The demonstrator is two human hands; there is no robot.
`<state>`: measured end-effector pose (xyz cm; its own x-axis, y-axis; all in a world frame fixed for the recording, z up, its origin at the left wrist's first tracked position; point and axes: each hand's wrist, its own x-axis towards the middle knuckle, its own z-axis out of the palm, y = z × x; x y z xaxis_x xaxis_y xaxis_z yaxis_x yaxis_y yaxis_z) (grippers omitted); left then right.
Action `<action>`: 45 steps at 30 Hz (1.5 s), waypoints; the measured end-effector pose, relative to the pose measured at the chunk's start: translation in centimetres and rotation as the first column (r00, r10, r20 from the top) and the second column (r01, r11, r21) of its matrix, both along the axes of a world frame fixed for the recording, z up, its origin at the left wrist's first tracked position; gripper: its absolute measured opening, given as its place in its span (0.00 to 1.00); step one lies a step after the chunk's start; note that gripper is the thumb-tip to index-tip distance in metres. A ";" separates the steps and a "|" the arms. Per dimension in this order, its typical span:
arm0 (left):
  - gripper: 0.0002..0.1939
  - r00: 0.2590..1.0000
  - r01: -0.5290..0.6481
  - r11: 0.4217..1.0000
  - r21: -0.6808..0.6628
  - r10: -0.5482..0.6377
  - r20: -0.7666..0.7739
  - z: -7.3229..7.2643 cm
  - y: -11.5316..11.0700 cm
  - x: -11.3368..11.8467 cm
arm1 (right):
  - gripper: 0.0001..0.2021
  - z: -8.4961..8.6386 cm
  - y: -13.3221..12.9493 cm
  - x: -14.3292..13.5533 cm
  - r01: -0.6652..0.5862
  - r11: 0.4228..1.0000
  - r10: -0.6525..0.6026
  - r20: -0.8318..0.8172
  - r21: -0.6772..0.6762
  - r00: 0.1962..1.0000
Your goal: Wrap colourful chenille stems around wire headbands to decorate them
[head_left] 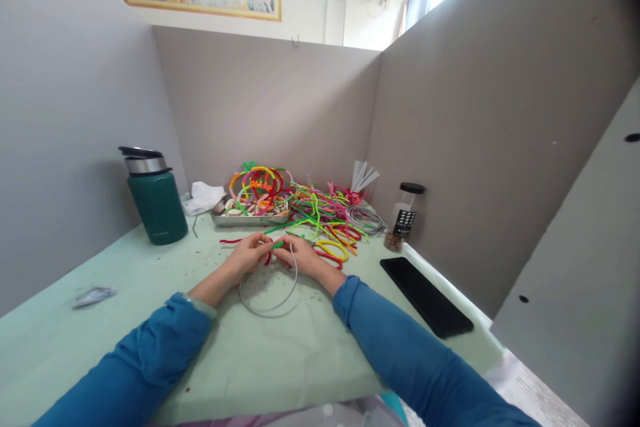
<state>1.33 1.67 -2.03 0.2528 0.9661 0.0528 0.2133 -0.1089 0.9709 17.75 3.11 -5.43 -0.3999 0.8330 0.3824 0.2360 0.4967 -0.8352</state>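
Close together over the middle of the table, my left hand [249, 255] and my right hand [299, 256] both have their fingers closed in a pinch. Between them is a grey wire hoop [270, 315], its loop hanging toward me. A red pipe cleaner [230, 241] sticks out to the left from my left fingers, and a short red end shows below them. My right fingers pinch a green pipe cleaner [277, 245] against the top of the hoop. The exact twist at the fingertips is too small to make out. Just past my right hand lie scissors with yellow and red handles [336, 251].
A metal tray [250, 220] of small pieces stands behind my hands, with colourful hoops on it. Beside it are a pile of pipe cleaners [320, 207] and coiled grey wire [367, 220]. A green bottle [157, 207] stands left; a jar [403, 217] and black phone [426, 295] are right.
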 end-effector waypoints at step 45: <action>0.17 0.978 -0.164 0.936 0.312 0.196 -0.074 -1.3 1.9 -0.9 | 0.12 0.3 -0.2 -0.2 0.004 0.999 -0.004 0.003 -0.036 1.000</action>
<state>0.44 3.55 -3.33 0.0955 0.9383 0.3323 0.3533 -0.3441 0.8699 17.56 2.88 -5.14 -0.3975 0.8478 0.3511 0.2409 0.4656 -0.8516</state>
